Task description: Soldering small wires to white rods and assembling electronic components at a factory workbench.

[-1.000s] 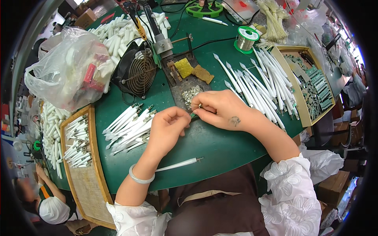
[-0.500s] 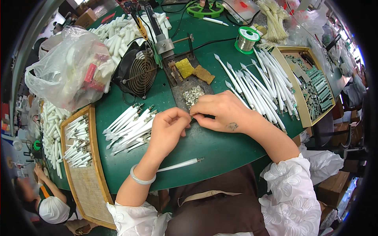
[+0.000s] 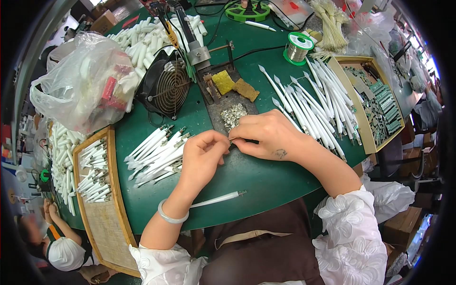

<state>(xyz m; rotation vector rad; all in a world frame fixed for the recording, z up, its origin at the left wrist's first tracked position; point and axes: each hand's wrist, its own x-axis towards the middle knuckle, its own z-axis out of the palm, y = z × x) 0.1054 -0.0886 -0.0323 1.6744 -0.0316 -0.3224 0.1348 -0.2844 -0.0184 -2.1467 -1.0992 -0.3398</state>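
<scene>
My left hand [image 3: 205, 153] and my right hand [image 3: 270, 136] meet over the table, fingertips nearly touching. Each is closed in a pinch on something small and thin, mostly hidden by the fingers. Just beyond them lies a heap of small silvery metal pieces [image 3: 232, 115] on a dark plate [image 3: 221, 102]. Beside my left hand is a pile of white sticks with pointed tips and metal ends [image 3: 156, 154]. One single white stick [image 3: 217, 199] lies near the table's front edge, by my left wrist.
A soldering iron stand [image 3: 197, 54] with sponges [image 3: 223, 82] and a black fan [image 3: 166, 85] stand beyond my hands. At right are more white sticks [image 3: 308, 107], a solder spool [image 3: 298, 47] and a box of circuit boards [image 3: 359, 121]. A wooden-framed tray [image 3: 107, 232] and a co-worker [image 3: 66, 249] are at left.
My hands stay almost still, pinched together in the same place. At the far left, the co-worker's hands have shifted slightly.
</scene>
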